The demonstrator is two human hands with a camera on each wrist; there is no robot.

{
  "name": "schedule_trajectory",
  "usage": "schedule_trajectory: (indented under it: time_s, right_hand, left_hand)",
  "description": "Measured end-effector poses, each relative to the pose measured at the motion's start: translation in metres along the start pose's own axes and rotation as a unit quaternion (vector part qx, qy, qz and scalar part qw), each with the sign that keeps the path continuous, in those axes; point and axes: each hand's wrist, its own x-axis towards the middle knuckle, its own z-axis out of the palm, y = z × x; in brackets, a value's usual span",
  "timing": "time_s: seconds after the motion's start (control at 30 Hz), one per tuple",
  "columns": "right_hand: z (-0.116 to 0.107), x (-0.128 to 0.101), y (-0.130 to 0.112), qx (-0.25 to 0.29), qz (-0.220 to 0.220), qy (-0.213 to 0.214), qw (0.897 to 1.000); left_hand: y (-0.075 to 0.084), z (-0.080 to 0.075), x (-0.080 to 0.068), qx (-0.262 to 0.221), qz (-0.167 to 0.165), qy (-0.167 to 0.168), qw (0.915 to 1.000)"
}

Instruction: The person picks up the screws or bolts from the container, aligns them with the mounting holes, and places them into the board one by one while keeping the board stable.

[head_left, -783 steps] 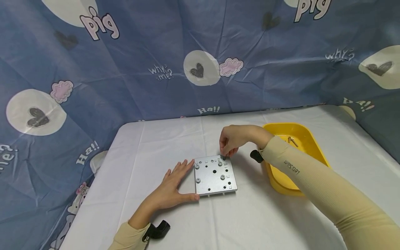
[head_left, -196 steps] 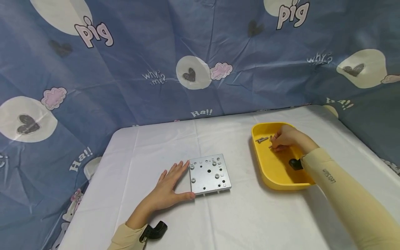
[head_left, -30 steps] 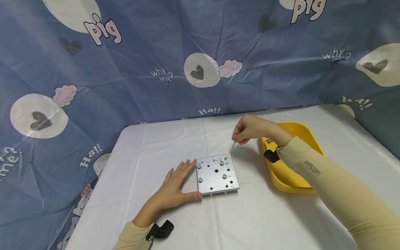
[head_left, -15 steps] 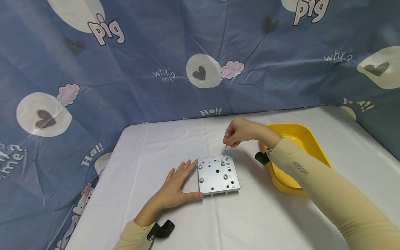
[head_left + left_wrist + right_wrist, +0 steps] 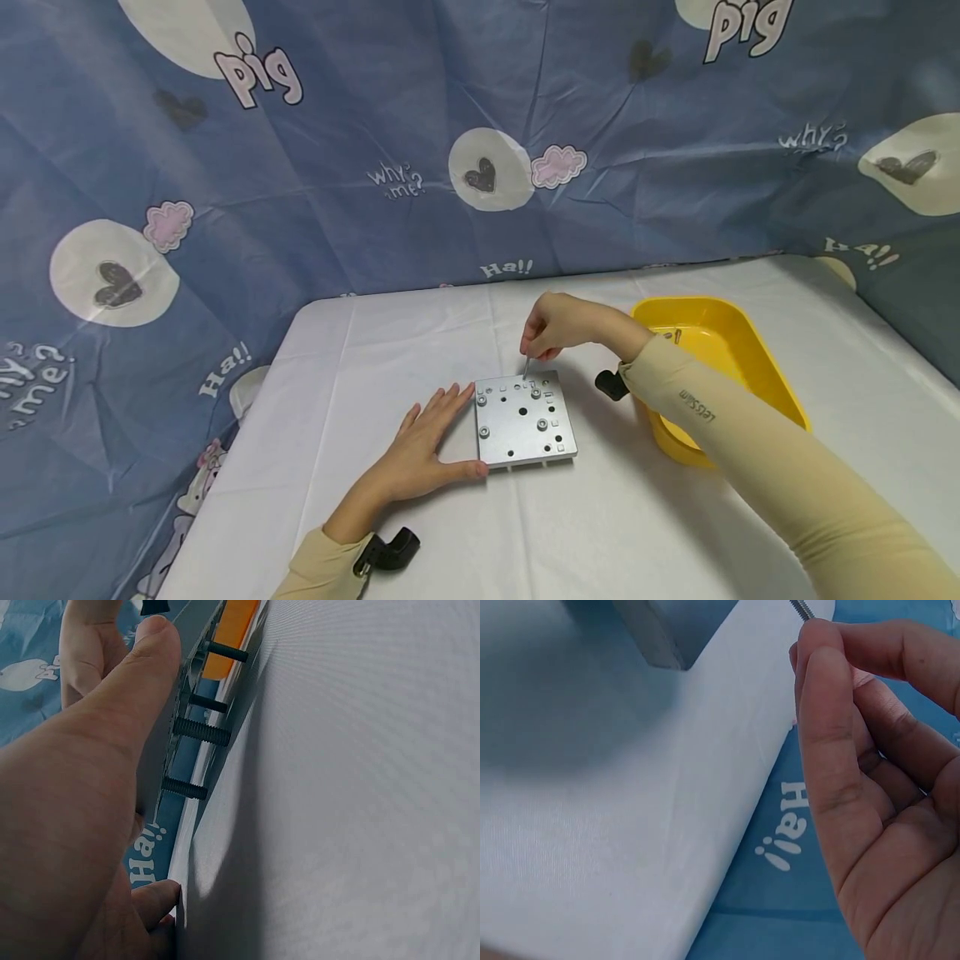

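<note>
A square silver metal plate (image 5: 506, 429) with drilled holes lies in mid-table, several socket-head screws standing in it. My left hand (image 5: 412, 462) rests along its left side, fingers spread, thumb at the near corner and a fingertip at the far one. Between thumb and index finger, my right hand (image 5: 566, 323) pinches a thin threaded screw (image 5: 801, 609). In the head view the screw's lower tip comes down right at the plate's far edge, beside a row of holes. Threaded shanks (image 5: 202, 731) stick out under the plate in the left wrist view.
A yellow tray (image 5: 720, 342) stands to the right, partly behind my right forearm, with a few loose screws (image 5: 677, 336) at its far left. White cloth (image 5: 375, 358) covers the table; a blue printed curtain (image 5: 360, 217) hangs behind it.
Over the last second my right hand has carried the screw leftward and down to the plate's far edge. Earlier it was in the tray. My left hand has stayed at the plate.
</note>
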Motion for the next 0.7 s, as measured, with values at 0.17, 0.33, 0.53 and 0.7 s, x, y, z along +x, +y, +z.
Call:
schedule_trajectory:
  time_s: [0.17, 0.33, 0.53, 0.7]
  right_hand:
    - [0.005, 0.004, -0.004, 0.000, 0.003, -0.006, 1.000]
    - [0.008, 0.005, -0.007, -0.009, 0.007, -0.010, 1.000]
    - [0.012, 0.010, -0.009, -0.018, 0.003, -0.013, 1.000]
    - [0.015, 0.011, -0.012, -0.026, -0.001, -0.020, 0.999]
  left_hand:
    - [-0.001, 0.000, 0.000, 0.003, 0.006, 0.002, 1.0000]
    - [-0.002, -0.001, 0.002, 0.004, 0.006, 0.000, 1.0000]
    - [-0.004, -0.002, 0.003, 0.002, 0.005, -0.004, 1.0000]
    - [-0.004, -0.003, 0.003, 0.000, 0.001, -0.006, 1.0000]
